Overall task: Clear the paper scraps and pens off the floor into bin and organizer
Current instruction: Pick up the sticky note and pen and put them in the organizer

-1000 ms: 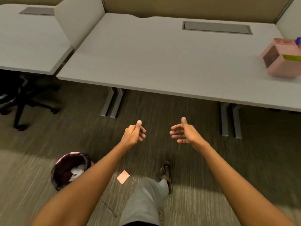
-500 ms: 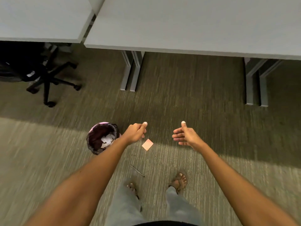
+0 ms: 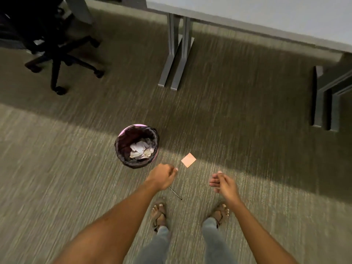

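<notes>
A pink bin (image 3: 122, 134) lined with a dark bag stands on the carpet, crumpled paper inside. To its right lies a square orange paper scrap (image 3: 188, 159). A thin dark pen (image 3: 176, 194) lies on the floor just in front of my feet, its upper end hidden under my left hand (image 3: 162, 176). That hand is loosely curled with nothing seen in it, hovering between the bin and the scrap. My right hand (image 3: 222, 182) hangs to the right of the pen, fingers apart and bent, holding nothing. The organizer is out of view.
A grey desk (image 3: 285, 16) spans the top right, with metal legs (image 3: 176, 54) in the middle and more legs (image 3: 325, 96) at the right. A black office chair (image 3: 55, 52) stands at the top left. My sandalled feet (image 3: 159, 216) are at the bottom.
My view has tipped down from the desk top to the floor; the organizer has left the frame. Both hands have lowered towards the scrap and the pen, and my feet stand side by side.
</notes>
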{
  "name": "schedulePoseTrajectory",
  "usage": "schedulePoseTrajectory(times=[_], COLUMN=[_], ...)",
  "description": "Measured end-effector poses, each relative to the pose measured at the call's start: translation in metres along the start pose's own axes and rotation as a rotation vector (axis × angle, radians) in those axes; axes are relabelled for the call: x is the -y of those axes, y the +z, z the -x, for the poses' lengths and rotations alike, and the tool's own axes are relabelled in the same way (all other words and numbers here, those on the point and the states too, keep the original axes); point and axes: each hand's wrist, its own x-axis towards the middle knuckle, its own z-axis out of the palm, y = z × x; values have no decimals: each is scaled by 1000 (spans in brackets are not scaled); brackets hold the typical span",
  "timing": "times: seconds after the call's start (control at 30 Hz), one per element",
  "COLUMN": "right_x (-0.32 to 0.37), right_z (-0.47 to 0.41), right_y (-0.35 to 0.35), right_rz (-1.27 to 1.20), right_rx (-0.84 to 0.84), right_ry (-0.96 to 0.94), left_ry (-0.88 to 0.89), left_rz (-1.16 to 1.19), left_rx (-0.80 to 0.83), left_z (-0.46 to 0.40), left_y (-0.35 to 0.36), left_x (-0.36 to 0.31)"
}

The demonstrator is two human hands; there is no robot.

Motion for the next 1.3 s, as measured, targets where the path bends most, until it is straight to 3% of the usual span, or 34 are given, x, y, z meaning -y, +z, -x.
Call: schedulePoseTrajectory(times=[0.23, 0.57, 0.83, 1.03, 1.17, 1.3], right_x=[-134, -318, -406, -432, -424, -398], right_z=[-79, -273, -355, -363, -355, -357], right_y=[65, 133, 164, 181, 175, 161], right_rz=[58, 201, 352, 460, 461, 418], right_rx=[11, 120, 215, 240, 192, 147], right_ry=[18, -112, -177, -212, -278, -294], left_ry=[-195, -570, -716, -588, -412, -237], left_rz=[55, 300, 280, 452, 737, 788], left_rx=[108, -127, -224, -310, -119, 9], left_z=[-61, -207, -282, -285, -293, -307], left_y=[127, 346, 446, 463, 448, 421], left_x=[117, 253, 303, 311, 291, 254])
